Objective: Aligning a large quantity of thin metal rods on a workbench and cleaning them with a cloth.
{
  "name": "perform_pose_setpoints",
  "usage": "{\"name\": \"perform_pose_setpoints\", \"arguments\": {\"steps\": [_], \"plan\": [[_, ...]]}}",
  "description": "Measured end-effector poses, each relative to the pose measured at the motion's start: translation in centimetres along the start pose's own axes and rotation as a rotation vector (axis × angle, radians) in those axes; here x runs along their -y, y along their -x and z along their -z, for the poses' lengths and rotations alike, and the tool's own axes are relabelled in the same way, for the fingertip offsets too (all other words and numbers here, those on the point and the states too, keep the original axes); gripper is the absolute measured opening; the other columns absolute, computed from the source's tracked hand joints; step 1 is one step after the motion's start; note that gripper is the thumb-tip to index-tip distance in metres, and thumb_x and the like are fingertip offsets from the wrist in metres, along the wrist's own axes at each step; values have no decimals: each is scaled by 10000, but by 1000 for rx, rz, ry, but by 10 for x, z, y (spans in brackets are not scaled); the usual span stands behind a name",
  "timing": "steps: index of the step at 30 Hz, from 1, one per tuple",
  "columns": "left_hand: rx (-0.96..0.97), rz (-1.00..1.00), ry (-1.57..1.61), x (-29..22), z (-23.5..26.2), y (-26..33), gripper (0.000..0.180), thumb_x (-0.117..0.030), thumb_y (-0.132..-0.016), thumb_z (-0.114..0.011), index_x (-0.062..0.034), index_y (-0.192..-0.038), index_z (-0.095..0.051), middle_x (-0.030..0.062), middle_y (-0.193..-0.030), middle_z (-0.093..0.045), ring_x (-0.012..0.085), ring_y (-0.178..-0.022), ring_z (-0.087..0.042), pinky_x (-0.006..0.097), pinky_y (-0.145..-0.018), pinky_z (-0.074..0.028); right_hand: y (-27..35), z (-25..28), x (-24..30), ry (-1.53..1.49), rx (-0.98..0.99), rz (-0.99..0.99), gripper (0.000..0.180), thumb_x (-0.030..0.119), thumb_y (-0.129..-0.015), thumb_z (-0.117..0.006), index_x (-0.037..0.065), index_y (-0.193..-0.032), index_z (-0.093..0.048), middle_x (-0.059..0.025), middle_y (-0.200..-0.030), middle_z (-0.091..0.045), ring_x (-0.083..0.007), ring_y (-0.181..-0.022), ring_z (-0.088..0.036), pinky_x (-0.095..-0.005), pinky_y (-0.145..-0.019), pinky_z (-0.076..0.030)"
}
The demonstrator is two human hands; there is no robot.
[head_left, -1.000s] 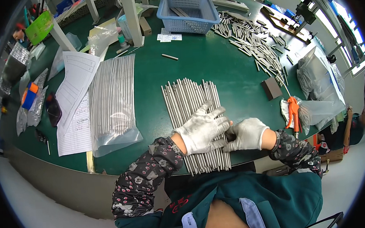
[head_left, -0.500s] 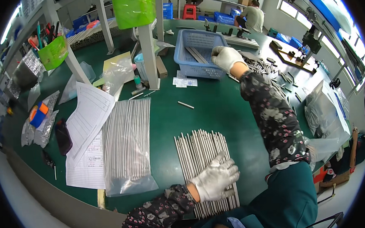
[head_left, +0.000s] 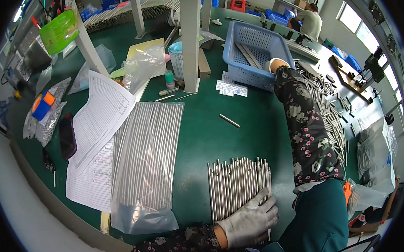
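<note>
A row of thin metal rods (head_left: 228, 188) lies side by side on the green table near me. My left hand (head_left: 250, 219), in a whitish glove, rests flat across the rods' near part with its fingers stretched out. Farther off, my right hand (head_left: 274, 64) reaches over the near right rim of a blue plastic basket (head_left: 253, 80). Only a bit of its glove shows; the fingers are hidden behind the wrist and sleeve. Inside the basket lie a few long metal strips (head_left: 248, 55). A single short rod (head_left: 230, 120) lies apart on the table, between the row and the basket.
To the left are bagged rods (head_left: 144, 161), paper sheets (head_left: 102, 117), a dark phone (head_left: 68, 136) and a tape roll (head_left: 43, 105). A grey post (head_left: 190, 49) stands before the basket's left side. Short metal pieces (head_left: 325, 115) are heaped right of my arm. A person (head_left: 310, 22) sits far back.
My right hand has gone lower into or behind the basket's edge, so its fingers no longer show. My left hand stays on the rods. The whole view has shifted and turned.
</note>
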State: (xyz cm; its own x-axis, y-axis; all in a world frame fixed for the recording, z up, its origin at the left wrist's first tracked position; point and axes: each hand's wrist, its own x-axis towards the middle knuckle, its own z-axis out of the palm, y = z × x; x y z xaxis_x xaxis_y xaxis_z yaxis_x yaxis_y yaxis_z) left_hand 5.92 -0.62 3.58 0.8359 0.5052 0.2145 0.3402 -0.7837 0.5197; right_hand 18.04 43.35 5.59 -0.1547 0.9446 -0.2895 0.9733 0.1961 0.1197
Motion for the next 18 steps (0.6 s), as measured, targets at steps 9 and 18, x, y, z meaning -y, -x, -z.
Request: {"name": "perform_pose_setpoints", "arguments": {"steps": [9,18], "plan": [[-26,-25,16,-1,-3,-1,440,-292,-763,-603,14,-1077,-628,144,-1102,-565,323,-1219,-455,551,-1140,-212,-7,1,-7,29,18,-82,329,190,-886,-540,56,-1170,-638,-207,-1220,-608,-376,-1156,-580,-474,-958,-447],[-51,-107,37,-2,-7,-14,441,-288,-775,-587,15,-1093,-624,153,-1135,-562,329,-1242,-444,556,-1145,-205,-144,-44,-167,126,35,-33,382,264,-861,-524,53,-1151,-654,-166,-1173,-646,-361,-1083,-604,-437,-914,-452]]}}
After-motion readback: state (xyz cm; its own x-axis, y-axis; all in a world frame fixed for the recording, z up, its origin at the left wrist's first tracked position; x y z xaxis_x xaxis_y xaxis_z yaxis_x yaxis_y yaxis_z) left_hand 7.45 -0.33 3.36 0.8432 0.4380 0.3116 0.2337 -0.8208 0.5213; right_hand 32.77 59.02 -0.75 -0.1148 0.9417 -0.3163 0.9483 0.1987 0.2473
